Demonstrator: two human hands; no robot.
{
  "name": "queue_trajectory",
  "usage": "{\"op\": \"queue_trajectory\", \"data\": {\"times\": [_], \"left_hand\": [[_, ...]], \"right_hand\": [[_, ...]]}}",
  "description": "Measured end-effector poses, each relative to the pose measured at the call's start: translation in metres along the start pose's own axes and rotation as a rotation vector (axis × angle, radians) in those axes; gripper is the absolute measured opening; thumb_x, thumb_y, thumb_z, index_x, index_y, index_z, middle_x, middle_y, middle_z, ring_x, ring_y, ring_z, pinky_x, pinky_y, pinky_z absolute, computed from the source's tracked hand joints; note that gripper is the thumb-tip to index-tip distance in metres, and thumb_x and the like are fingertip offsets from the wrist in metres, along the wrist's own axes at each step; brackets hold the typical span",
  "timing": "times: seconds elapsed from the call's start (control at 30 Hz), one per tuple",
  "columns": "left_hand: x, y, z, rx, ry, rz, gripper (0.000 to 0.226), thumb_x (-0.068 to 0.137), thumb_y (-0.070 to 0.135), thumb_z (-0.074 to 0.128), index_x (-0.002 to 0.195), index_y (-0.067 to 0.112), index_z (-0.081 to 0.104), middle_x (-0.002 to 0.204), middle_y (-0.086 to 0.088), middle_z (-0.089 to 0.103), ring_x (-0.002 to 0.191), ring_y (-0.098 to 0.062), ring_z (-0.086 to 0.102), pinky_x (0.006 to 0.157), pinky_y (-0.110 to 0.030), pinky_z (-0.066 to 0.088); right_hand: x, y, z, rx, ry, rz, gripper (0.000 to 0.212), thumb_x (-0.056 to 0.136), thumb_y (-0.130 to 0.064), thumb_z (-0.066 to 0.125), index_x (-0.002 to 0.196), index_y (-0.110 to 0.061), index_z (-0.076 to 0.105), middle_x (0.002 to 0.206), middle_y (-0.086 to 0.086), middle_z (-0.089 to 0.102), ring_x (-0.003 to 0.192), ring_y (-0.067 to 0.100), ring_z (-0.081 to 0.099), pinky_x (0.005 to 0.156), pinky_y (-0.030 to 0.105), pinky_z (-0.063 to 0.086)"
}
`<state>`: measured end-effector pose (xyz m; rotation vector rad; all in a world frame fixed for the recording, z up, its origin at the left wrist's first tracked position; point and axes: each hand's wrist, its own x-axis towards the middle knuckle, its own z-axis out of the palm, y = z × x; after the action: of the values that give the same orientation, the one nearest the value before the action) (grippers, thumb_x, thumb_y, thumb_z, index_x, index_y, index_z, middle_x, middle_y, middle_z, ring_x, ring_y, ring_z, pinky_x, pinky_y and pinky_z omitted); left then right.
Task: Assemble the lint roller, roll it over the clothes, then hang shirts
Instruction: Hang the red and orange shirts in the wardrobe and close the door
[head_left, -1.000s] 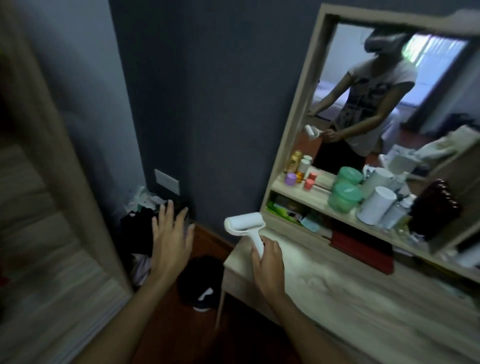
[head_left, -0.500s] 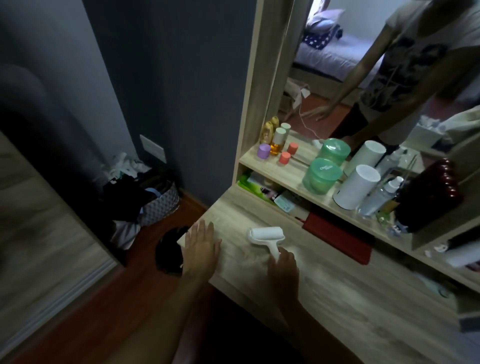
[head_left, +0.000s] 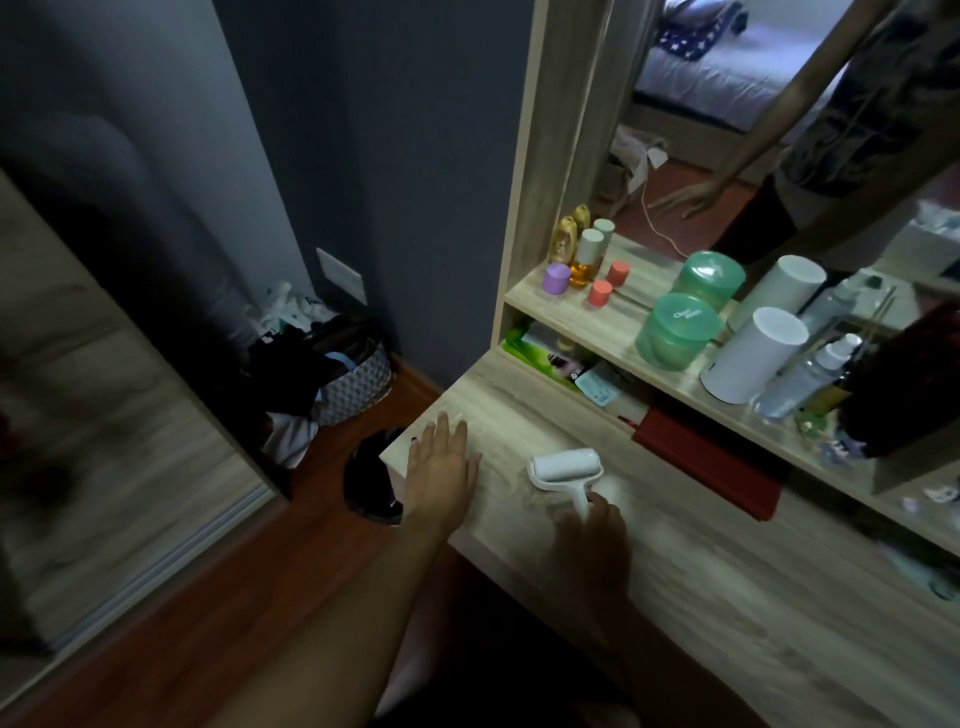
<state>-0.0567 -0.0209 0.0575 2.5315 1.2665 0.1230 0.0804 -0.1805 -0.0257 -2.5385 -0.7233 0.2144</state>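
Observation:
A white lint roller (head_left: 563, 467) lies with its roll on the wooden dressing table (head_left: 727, 597), near the table's left end. My right hand (head_left: 597, 540) is closed around the roller's handle, just below the roll. My left hand (head_left: 441, 467) rests flat and empty on the table's left corner, fingers spread, about a hand's width left of the roller. No shirts on hangers are in sight.
A shelf (head_left: 597, 322) above the table carries bottles, green jars (head_left: 675, 332) and white canisters (head_left: 748, 356), with a mirror behind. A red folder (head_left: 711, 462) lies under the shelf. On the floor to the left stand a laundry basket (head_left: 358, 384) and a black object (head_left: 371, 478).
My right hand has lowered the lint roller from the air onto the table. My left hand came down onto the table's corner. The view tilted down and right.

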Motion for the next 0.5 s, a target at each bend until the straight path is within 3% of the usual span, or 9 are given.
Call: {"op": "queue_trajectory", "data": {"times": [0.13, 0.23, 0.37, 0.5], "left_hand": [[0.001, -0.006, -0.005, -0.003, 0.015, 0.002, 0.054, 0.101, 0.040, 0.029, 0.149, 0.015, 0.023, 0.158, -0.015, 0.015, 0.145, -0.028, 0.019, 0.118, -0.043, 0.019], [0.000, -0.014, -0.014, -0.016, 0.046, -0.011, 0.054, 0.101, 0.040, 0.029, 0.149, 0.015, 0.024, 0.158, -0.015, 0.014, 0.144, -0.028, 0.022, 0.118, -0.041, 0.020], [-0.001, -0.040, -0.032, -0.056, 0.112, -0.036, 0.055, 0.101, 0.041, 0.031, 0.149, 0.016, 0.024, 0.159, -0.013, 0.013, 0.145, -0.025, 0.020, 0.118, -0.041, 0.019], [-0.008, -0.095, -0.062, -0.034, 0.195, -0.109, 0.056, 0.100, 0.041, 0.033, 0.149, 0.015, 0.026, 0.159, -0.012, 0.016, 0.144, -0.027, 0.022, 0.117, -0.041, 0.021]], "right_hand": [[0.001, 0.006, -0.002, -0.042, -0.015, 0.022, 0.052, 0.093, -0.049, 0.046, 0.130, -0.014, 0.050, 0.114, 0.008, 0.058, 0.102, 0.026, 0.057, 0.090, 0.040, 0.045], [0.002, 0.005, -0.002, -0.111, 0.060, -0.017, 0.052, 0.084, -0.048, 0.050, 0.118, -0.009, 0.056, 0.110, 0.017, 0.060, 0.093, 0.034, 0.060, 0.082, 0.045, 0.049], [0.009, -0.036, -0.004, -0.147, 0.156, -0.219, 0.055, 0.079, -0.027, 0.055, 0.126, 0.001, 0.051, 0.132, 0.025, 0.049, 0.122, 0.039, 0.045, 0.104, 0.059, 0.035], [0.002, -0.126, 0.009, -0.148, 0.055, -0.390, 0.060, 0.082, -0.028, 0.061, 0.137, -0.009, 0.046, 0.145, 0.015, 0.042, 0.136, 0.030, 0.036, 0.115, 0.050, 0.019]]}}
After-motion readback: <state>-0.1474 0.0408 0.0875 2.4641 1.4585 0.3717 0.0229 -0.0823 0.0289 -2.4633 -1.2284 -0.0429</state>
